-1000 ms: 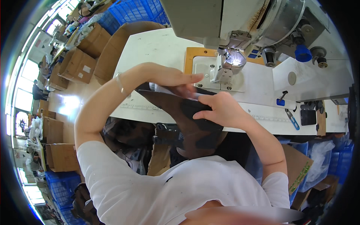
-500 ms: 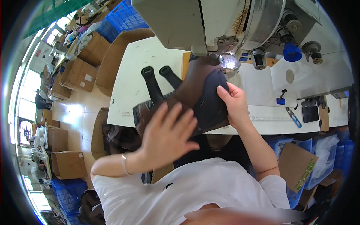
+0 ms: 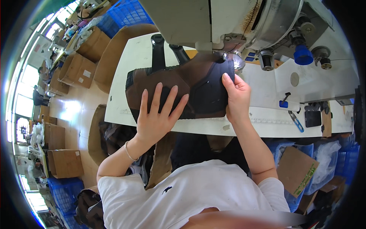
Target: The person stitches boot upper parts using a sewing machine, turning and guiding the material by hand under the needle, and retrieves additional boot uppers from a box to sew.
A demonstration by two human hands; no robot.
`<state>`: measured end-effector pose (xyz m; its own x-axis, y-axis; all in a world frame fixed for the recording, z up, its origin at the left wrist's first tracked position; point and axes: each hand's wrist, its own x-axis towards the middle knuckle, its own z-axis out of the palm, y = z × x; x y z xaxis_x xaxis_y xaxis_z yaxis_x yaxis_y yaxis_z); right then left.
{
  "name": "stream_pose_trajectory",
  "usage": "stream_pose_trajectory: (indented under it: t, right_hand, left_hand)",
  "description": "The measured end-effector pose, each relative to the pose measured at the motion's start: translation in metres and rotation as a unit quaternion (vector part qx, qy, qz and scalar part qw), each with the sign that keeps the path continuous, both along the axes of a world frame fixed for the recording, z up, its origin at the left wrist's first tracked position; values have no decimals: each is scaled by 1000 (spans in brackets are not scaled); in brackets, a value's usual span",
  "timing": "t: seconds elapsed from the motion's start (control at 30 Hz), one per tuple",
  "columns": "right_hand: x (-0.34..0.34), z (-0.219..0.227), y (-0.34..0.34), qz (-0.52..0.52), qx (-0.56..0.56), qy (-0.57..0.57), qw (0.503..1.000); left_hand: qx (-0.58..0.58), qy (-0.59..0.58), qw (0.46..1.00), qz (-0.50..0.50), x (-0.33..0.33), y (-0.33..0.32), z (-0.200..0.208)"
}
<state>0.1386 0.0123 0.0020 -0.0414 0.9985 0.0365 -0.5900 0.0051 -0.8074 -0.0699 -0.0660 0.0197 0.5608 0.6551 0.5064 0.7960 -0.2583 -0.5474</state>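
A brown and black padded fabric piece lies on the white worktop beneath the head of a sewing machine. Its far edge reaches the needle area, where a lamp glows and the machine hides the contact point. Two black straps stick out from its far left side. My left hand rests flat on the near left part of the piece, fingers spread. At the right edge of the piece, my right hand pinches the dark panel, thumb on top; its other fingers are partly hidden.
Blue-handled snips and a black square object lie at the right of the white table. Thread knobs jut from the machine. Cardboard boxes and blue crates stand left; plastic-wrapped goods sit lower right.
My left hand has come down from above and now lies on the fabric piece. The piece has flattened and turned, its left end moving farther from me. My right hand keeps its pinch.
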Motion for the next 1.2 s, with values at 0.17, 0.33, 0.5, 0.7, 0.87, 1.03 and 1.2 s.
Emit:
stream_pose_trajectory:
  t: [0.17, 0.33, 0.5, 0.7, 0.87, 1.03, 1.2]
  right_hand:
    - [2, -1, -1, -4, -4, -15, 1000]
    - [7, -4, -1, -5, 1, -23, 1000]
    - [24, -8, -8, 53, -3, -161, 985]
    - [43, -59, -53, 61, 115, -287, 949]
    - [42, -51, -60, 68, 93, -236, 965]
    - [39, -52, -55, 51, 70, -195, 977]
    - [30, -43, -44, 30, 50, -153, 986]
  left_hand:
    - [-6, -1, 1000, 9, 3, -5, -2]
    - [-23, 25, 999, 16, 7, -7, -4]
    - [-17, -12, 1000, 21, 8, -5, 1]
    - [-23, -1, 1000, 6, 10, -5, 8]
    - [18, -1, 995, -96, 5, -10, 2]
    - [14, -10, 997, -81, 2, -5, 2]
    - [8, -17, 996, -92, -2, 13, 9]
